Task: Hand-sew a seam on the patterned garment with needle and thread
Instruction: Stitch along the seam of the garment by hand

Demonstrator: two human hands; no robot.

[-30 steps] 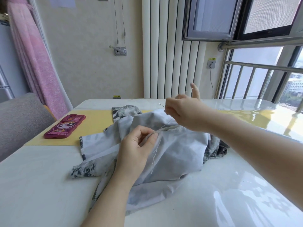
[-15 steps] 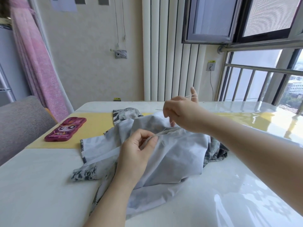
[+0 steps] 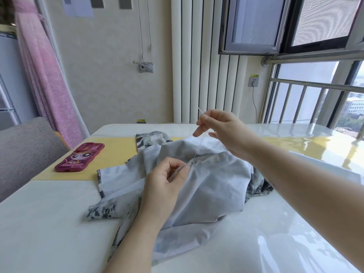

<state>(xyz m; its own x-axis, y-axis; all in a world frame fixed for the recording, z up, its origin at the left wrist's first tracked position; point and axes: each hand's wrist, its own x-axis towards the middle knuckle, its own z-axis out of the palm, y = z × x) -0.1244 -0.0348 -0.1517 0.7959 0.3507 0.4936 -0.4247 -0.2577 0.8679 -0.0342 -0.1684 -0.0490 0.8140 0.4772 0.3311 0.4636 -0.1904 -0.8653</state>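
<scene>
The patterned garment (image 3: pixel 212 184), pale grey inside out with a dark green print at its edges, lies bunched on the white table (image 3: pixel 39 223). My left hand (image 3: pixel 165 184) pinches a fold of it at the seam between thumb and fingers. Above and behind it, my right hand (image 3: pixel 222 131) pinches the needle (image 3: pixel 200 111), whose tip points up and to the left. A thin thread (image 3: pixel 199 146) runs taut from that hand down to the seam beside my left thumb.
A pink phone case (image 3: pixel 79 157) with a cartoon face lies on a yellow mat (image 3: pixel 116 154) at the left back. A grey seat (image 3: pixel 23 150) stands left of the table. A window with metal rails (image 3: pixel 307 103) is at the right.
My right hand has lifted the needle up and away from the cloth, drawing the thread longer and taut. My left hand keeps its pinch on the seam.
</scene>
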